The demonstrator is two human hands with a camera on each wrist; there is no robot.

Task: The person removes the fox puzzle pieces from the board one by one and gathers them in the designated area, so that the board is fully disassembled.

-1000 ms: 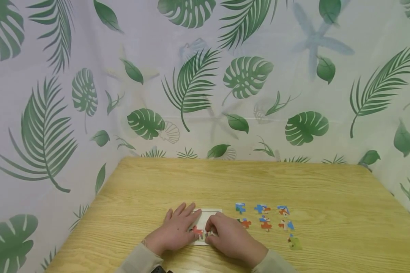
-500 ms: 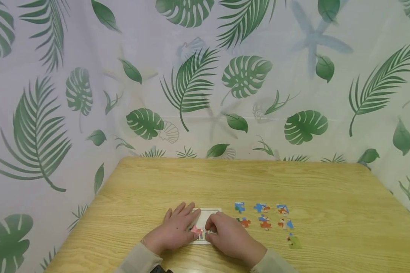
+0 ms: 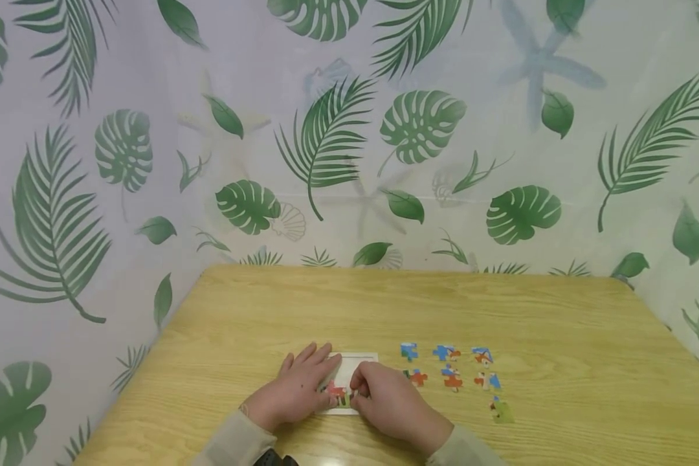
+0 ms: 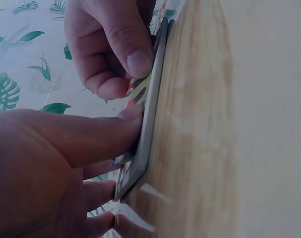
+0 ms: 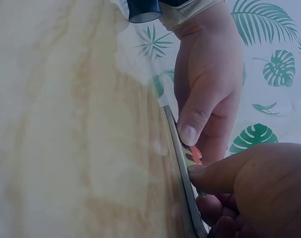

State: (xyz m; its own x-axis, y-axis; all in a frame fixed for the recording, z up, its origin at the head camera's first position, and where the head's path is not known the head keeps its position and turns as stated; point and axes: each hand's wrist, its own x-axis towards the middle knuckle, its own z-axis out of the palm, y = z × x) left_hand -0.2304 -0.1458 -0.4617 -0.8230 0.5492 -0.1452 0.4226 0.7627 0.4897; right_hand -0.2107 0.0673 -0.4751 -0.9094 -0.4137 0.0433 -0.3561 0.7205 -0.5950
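Note:
A flat white puzzle tray (image 3: 349, 367) lies on the table between my hands. My left hand (image 3: 297, 388) rests over its left side with fingers spread straight, and the thumb presses near the red puzzle piece (image 3: 336, 391) at the tray's lower left. From the right, my right hand (image 3: 393, 401) pinches a small puzzle piece between thumb and curled fingers, close beside the red one; the fingers mostly cover it. In the left wrist view, the right hand's thumb (image 4: 139, 63) sits just inside the tray's raised edge (image 4: 152, 101). The right wrist view shows green and red piece surfaces (image 5: 191, 157) between both thumbs.
Several loose puzzle pieces lie in rows to the right, among them a blue one (image 3: 409, 351), a red one (image 3: 452, 380) and a green one (image 3: 503, 411). The wooden table (image 3: 256, 304) meets a leaf-patterned curtain (image 3: 338, 239) at the back and left.
Both hands keep nearly the same places. The piece under my right fingers sits closer to the red piece, with more green showing between them. The head view has shifted slightly.

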